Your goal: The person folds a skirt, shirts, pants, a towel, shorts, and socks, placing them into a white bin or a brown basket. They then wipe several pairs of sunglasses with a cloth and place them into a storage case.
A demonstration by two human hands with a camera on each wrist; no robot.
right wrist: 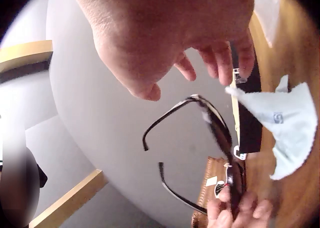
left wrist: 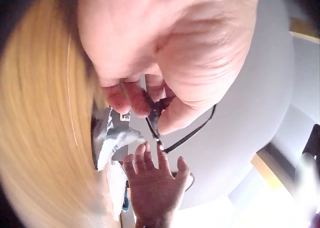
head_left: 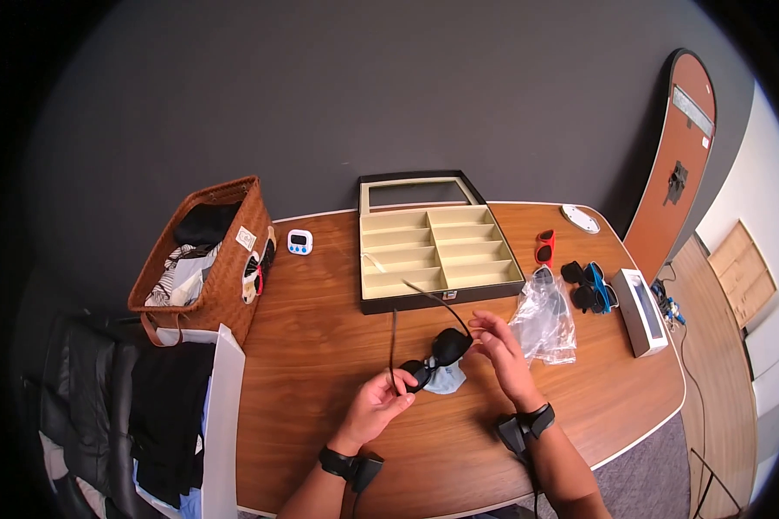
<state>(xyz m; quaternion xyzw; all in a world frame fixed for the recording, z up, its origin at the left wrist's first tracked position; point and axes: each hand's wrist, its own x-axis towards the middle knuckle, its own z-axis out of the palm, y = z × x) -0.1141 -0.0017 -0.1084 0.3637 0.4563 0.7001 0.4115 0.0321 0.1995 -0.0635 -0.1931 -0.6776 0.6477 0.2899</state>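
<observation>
My left hand point(head_left: 374, 408) pinches a pair of black sunglasses point(head_left: 452, 346) by one end of the frame, thumb on one side and fingers on the other. Both temples are unfolded and point up toward the display case. The right hand point(head_left: 506, 359) is beside the far lens with its fingers loosely spread, and the right wrist view has those fingers point(right wrist: 184, 68) apart from the frame. Under the sunglasses, a light blue cloth point(right wrist: 295, 130) lies crumpled on the wooden table point(head_left: 312, 337). The held end of the frame is partly hidden behind the left fingers.
An open display case point(head_left: 441, 301) with cream compartments stands behind the hands. To the right are a plastic bag point(head_left: 545, 324), red sunglasses point(head_left: 544, 248), blue sunglasses point(head_left: 597, 285) and a white box point(head_left: 639, 311). A wicker basket point(head_left: 225, 285) and a small timer point(head_left: 299, 242) are at left.
</observation>
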